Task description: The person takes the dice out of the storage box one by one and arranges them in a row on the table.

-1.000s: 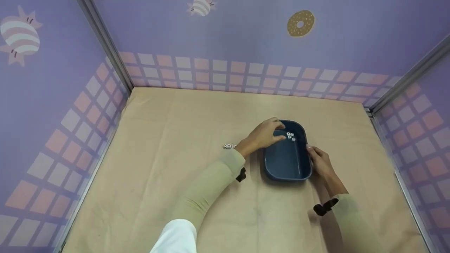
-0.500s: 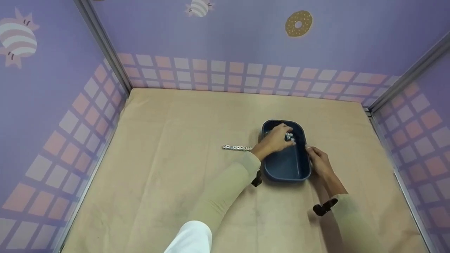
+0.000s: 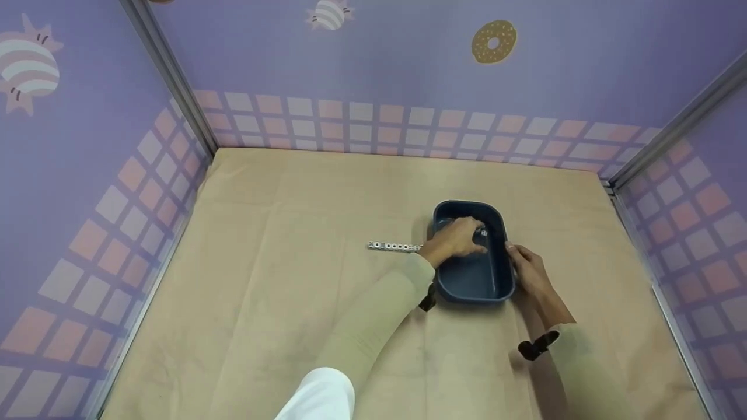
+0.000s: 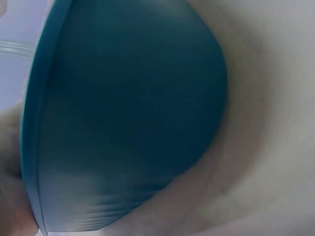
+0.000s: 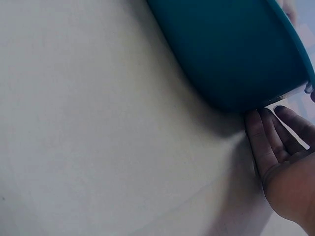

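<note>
A deep blue plastic tub (image 3: 470, 300) with rounded corners stands right of the middle of the table. My left hand (image 3: 458, 238) reaches down inside it, thumb and forefinger spread apart. Near those fingertips a small white cube with dark marks (image 3: 484, 233) shows on the tub's floor; the hand covers the area beside it. In the left wrist view the tub's wall (image 4: 133, 108) hides most of that hand. My right hand (image 3: 530, 269) holds the tub's right side, thumb at the rim. Its fingers (image 5: 261, 142) meet the outer wall low down in the right wrist view.
A straight row of small white cubes with black marks (image 3: 394, 247) lies on the beige tablecloth (image 3: 280, 262), left of the tub. My left forearm passes close to its right end. Purple panels with checks and sweets (image 3: 362, 64) enclose the table's back and sides.
My left hand has moved right and deeper into the tub, now covering most of the cubes seen there. More of the cube row has come into view. The right hand stays put.
</note>
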`<action>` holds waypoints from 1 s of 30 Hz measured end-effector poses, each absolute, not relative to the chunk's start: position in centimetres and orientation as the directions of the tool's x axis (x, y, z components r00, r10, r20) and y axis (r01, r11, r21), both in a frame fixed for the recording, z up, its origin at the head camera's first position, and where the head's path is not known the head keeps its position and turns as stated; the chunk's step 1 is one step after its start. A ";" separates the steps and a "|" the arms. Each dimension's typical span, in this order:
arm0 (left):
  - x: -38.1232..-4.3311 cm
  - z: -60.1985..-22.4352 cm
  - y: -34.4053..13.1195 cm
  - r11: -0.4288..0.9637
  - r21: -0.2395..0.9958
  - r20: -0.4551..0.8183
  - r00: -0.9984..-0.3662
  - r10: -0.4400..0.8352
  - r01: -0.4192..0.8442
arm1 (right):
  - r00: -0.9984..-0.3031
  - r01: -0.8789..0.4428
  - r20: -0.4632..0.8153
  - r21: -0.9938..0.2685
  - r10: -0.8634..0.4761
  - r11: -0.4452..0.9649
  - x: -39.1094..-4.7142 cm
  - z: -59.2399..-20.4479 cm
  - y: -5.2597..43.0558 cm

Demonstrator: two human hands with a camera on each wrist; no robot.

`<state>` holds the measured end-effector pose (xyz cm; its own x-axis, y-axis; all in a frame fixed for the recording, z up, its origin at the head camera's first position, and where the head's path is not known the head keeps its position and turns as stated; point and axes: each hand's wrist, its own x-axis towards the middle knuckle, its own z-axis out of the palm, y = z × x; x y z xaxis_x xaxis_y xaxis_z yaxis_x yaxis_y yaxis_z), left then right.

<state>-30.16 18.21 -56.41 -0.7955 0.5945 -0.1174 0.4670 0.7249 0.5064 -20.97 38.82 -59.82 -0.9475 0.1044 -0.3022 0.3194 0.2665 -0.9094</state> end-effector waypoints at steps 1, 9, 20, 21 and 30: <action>-30.2 -56.4 18.2 0.722 0.508 -0.115 -0.794 0.596 0.469 | -0.949 0.314 -0.295 -0.910 0.107 0.272 -21.0 -59.9 38.9; -30.3 -56.7 18.2 0.738 0.488 -0.118 -0.802 0.585 0.467 | -0.952 0.305 -0.281 -0.911 0.124 0.279 -21.0 -59.8 38.6; -30.3 -56.7 18.2 0.713 0.486 -0.101 -0.779 0.619 0.505 | -0.953 0.302 -0.287 -0.901 0.094 0.311 -19.7 -55.7 37.2; -30.2 -56.7 18.2 0.714 0.489 -0.107 -0.777 0.620 0.501 | -0.953 0.304 -0.290 -0.901 0.093 0.311 -19.7 -55.6 37.2; -29.8 -57.2 18.4 0.747 0.433 -0.152 -0.776 0.612 0.504 | -0.945 0.325 -0.304 -0.897 0.117 0.298 -20.0 -56.0 37.3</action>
